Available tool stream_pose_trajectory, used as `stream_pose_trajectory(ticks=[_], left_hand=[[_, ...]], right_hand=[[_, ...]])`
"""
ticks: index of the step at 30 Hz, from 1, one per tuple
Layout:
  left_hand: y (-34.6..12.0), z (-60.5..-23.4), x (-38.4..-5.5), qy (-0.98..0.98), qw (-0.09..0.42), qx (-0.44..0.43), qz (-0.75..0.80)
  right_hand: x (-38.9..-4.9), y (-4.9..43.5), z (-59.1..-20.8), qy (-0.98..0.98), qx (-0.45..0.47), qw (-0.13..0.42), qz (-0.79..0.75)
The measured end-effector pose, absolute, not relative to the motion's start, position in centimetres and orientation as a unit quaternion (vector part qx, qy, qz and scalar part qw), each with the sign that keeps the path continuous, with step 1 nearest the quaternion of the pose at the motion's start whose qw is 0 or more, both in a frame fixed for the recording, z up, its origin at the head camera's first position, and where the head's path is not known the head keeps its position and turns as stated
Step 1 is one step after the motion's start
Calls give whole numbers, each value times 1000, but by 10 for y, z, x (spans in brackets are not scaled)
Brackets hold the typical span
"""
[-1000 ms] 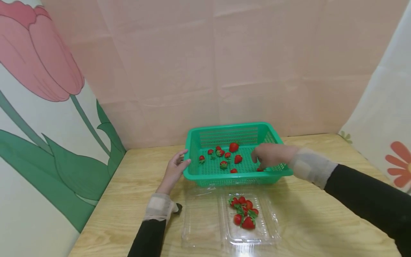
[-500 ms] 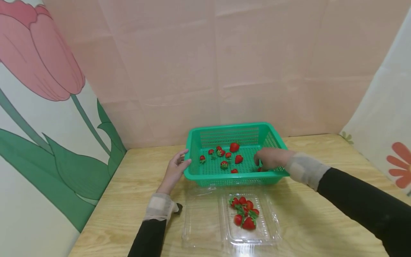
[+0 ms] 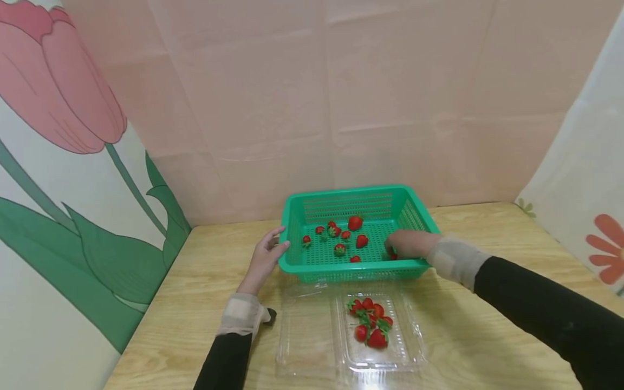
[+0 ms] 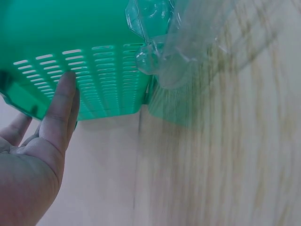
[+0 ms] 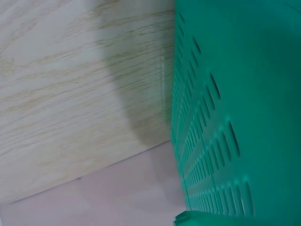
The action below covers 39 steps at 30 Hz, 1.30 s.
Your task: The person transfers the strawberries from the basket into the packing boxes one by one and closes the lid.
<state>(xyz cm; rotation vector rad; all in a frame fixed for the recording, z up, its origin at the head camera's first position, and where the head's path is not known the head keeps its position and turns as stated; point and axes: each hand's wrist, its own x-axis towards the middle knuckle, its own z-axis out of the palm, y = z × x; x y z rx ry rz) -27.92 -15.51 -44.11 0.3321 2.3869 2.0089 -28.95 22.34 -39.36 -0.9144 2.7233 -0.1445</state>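
A green plastic basket [image 3: 356,274] with slotted sides holds several strawberries [image 3: 361,241], red with green caps. My right hand [image 3: 412,244] reaches over its right side, fingers bent down around a strawberry [image 3: 392,257] near the front right corner; the fingers partly hide it. The right wrist view shows only the outside of the basket [image 5: 211,113], not the hand. My left hand [image 3: 265,255] rests its fairly straight fingers against the basket's left side. In the left wrist view that hand [image 4: 35,169] touches the slotted wall of the basket [image 4: 99,80].
In front of the basket lies an unfolded clear plastic clamshell box [image 3: 341,352]. Several strawberries [image 3: 377,338] are in its right half. A wooden table [image 3: 487,325] carries everything, and a pink sheet [image 3: 322,108] hangs behind.
My right hand has moved slightly left and lower into the basket, with its fingers closing around the strawberry. The left hand and the clamshell box have stayed put.
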Motion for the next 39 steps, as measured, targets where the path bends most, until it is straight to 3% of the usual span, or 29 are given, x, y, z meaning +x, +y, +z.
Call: stream_pose_trajectory(ticks=[8, 20, 27, 39], left_hand=[[-157, -439, -280, 764, 17, 104, 637], [-153, -410, -259, 765, 24, 114, 634], [-152, -410, -258, 767, 23, 114, 631], [-155, -438, -278, 763, 8, 104, 638]], right_hand=[[-290, 222, -400, 935, -340, 98, -40], [-290, 221, -397, 940, -320, 114, -29], [-286, 221, -378, 942, -309, 124, -49], [-267, 223, -338, 938, -335, 65, -68]])
